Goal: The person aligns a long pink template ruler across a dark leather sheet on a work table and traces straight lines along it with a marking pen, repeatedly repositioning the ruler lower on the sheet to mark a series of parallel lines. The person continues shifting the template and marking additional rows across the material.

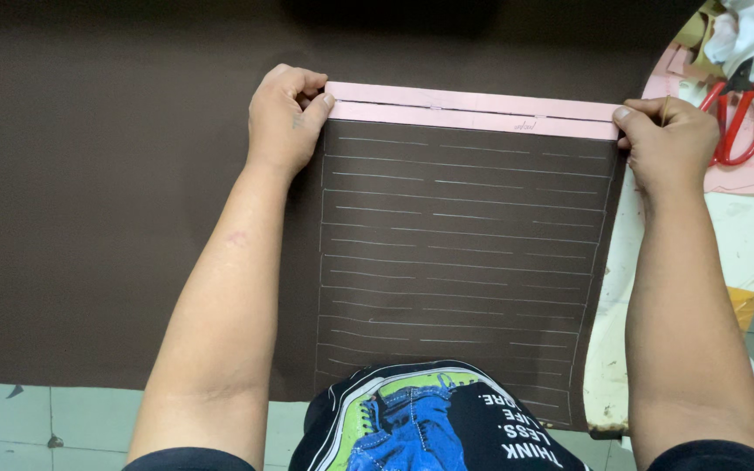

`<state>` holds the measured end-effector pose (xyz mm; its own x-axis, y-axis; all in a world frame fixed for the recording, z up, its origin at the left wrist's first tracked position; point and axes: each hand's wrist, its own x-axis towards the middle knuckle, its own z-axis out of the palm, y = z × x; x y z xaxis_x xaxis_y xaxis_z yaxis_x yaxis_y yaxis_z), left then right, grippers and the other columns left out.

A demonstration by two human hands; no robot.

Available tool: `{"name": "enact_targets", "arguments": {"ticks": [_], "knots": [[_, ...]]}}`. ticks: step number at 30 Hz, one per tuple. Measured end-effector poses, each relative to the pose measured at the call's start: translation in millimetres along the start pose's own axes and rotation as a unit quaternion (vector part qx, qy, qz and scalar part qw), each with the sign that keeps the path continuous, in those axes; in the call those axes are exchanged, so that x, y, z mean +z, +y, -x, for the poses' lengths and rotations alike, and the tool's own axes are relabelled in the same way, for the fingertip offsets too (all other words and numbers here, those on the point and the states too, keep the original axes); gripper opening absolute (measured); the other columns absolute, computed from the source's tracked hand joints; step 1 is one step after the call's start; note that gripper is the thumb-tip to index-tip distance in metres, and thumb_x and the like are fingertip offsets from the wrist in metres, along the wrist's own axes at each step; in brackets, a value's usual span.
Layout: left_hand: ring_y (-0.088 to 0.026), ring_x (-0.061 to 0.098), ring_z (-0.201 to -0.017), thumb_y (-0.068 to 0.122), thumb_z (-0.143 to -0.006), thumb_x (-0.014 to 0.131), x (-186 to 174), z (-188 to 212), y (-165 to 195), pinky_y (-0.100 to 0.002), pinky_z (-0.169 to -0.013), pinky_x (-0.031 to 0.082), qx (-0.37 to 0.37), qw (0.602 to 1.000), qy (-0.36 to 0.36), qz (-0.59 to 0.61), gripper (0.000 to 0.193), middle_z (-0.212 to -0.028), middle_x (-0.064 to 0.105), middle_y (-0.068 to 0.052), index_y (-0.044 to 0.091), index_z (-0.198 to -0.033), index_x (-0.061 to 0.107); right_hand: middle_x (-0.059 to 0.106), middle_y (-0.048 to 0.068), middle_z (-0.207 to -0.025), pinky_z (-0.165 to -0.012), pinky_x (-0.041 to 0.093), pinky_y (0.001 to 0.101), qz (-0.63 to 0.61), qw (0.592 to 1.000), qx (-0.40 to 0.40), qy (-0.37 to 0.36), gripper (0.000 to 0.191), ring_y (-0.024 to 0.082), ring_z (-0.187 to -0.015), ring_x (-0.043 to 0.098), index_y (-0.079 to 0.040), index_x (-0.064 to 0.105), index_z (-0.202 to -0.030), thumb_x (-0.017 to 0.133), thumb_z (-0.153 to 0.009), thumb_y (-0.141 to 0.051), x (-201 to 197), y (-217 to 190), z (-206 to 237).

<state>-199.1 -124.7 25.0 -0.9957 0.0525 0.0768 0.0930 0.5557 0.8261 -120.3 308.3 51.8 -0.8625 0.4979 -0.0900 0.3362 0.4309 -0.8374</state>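
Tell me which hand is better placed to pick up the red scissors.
Right. The right hand pinches the pink strip at its end, beside the red scissors; the left hand holds the far end.

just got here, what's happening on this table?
A person holds a long pink strip flat across a sheet of dark brown material, the left hand pinning one end and the right hand the other. Below the strip, the sheet is marked with many parallel pale lines, running down toward the person's body. Red-handled scissors lie off to the right, untouched.
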Motion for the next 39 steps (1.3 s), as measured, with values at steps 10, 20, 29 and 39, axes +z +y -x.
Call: {"name": "enact_targets", "arguments": {"ticks": [10,20,29,39], "knots": [[-0.031,0.062,-0.104,-0.001,-0.088,0.065,40.2,11.2,7.1,-0.042,-0.090,0.053,0.222,0.942,-0.014,-0.251,0.017,-0.110,0.065,-0.008,0.012,-0.098,0.069,0.073,0.004,-0.090,-0.063,0.052,0.0202,0.009,0.999,-0.046,-0.017,0.012,0.006,-0.071,0.065,0.004,0.075,-0.107,0.077,-0.098,-0.005,-0.2,1.5,1.1],[-0.062,0.016,-0.146,0.052,-0.101,0.054,99.3,71.3,65.4,-0.071,-0.119,0.015,0.164,0.928,-0.146,-0.300,0.062,-0.159,0.023,-0.032,0.026,-0.155,0.042,0.070,0.010,-0.103,-0.074,0.053,0.0260,0.111,0.969,-0.221,0.010,0.023,0.012,-0.086,0.064,0.006,0.073,-0.118,0.079,-0.098,-0.003,-6.8,-2.5,-9.7],[-0.059,0.012,-0.147,0.056,-0.097,0.050,84.4,63.3,67.1,-0.068,-0.119,0.007,0.128,0.925,-0.186,-0.305,0.066,-0.161,0.018,-0.030,0.031,-0.156,0.034,0.070,0.007,-0.104,-0.085,0.054,0.0311,-0.004,0.947,-0.277,-0.159,0.017,0.015,-0.094,0.065,-0.003,0.070,-0.114,0.059,-0.114,-0.017,111.7,-104.5,18.3],[-0.043,0.007,-0.152,0.057,-0.100,0.045,59.9,58.3,71.8,-0.067,-0.122,0.004,0.109,0.918,-0.230,-0.304,0.062,-0.163,0.024,-0.018,0.013,-0.144,0.054,0.075,0.011,-0.098,-0.079,0.055,0.0378,0.165,0.874,-0.265,-0.372,0.028,0.025,-0.090,0.072,-0.006,0.072,-0.109,0.061,-0.102,-0.031,234.8,-202.6,59.5]]}}
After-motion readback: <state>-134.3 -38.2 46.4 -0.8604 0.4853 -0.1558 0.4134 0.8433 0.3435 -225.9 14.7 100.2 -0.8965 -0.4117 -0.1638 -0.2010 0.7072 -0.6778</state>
